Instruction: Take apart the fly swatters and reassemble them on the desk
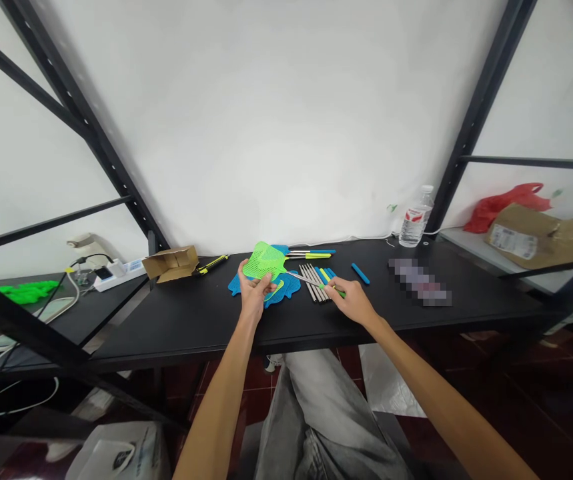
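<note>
Lit softly and evenly, brightest low on the white wall (296, 193), with faint glare there; dim beneath the desk (186, 313), sinking to near-black across the floor (521, 393) at right; stretched wide-angle toward the edges, with slanting posts (487, 93); shaded at top right corner; masked by a pixelated patch (419, 281); slightly soft in fine detail

The green swatter (265, 261) looks plastic, the rods (311, 283) glossy metal, the tabletop (191, 320) matt.
</note>
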The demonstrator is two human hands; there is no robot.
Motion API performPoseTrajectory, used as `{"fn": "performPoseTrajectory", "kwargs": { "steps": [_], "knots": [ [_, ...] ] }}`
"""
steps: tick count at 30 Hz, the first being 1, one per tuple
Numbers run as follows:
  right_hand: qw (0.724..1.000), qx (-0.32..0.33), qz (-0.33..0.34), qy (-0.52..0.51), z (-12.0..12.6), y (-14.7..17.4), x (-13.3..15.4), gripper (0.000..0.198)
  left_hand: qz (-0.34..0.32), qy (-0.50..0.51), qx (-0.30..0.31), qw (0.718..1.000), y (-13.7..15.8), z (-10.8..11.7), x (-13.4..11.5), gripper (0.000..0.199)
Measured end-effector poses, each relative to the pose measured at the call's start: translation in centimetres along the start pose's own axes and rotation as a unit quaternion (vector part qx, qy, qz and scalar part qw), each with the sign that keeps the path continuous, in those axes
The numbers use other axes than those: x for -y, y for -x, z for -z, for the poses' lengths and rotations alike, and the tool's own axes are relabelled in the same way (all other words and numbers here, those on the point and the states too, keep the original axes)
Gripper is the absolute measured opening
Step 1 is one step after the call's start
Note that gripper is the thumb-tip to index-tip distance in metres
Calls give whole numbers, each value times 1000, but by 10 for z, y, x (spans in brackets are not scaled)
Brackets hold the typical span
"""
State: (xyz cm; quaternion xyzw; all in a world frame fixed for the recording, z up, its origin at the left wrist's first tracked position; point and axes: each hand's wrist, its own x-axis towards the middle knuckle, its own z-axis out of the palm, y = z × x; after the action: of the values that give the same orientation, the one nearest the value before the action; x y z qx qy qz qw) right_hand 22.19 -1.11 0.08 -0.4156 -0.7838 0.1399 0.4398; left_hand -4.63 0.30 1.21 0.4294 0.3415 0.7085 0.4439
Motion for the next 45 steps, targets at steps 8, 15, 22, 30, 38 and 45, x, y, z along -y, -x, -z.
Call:
{"fn": "performPoseTrajectory", "kwargs": {
  "steps": [8,15,22,30,38,45],
  "knots": [
    [1000,15,6,7,-1,0,-2,40,15,10,14,1000,3,-5,-2,96],
    [1000,23,2,4,0,0,-4,42,23,-5,48,999,5,-5,-2,89],
    [999,34,3,-16,0,-2,-6,46,27,3,56,998,6,-7,-2,92],
    [998,41,-14,-41,-2,-4,-9,52,27,-12,66,997,6,-10,1,89],
    [987,68,-67,-126,-3,-5,-15,54,28,0,60,998,7,-12,8,83],
    [991,53,-61,-111,-4,-4,-11,45,8,-20,22,1000,5,-12,9,83]
  ]
}}
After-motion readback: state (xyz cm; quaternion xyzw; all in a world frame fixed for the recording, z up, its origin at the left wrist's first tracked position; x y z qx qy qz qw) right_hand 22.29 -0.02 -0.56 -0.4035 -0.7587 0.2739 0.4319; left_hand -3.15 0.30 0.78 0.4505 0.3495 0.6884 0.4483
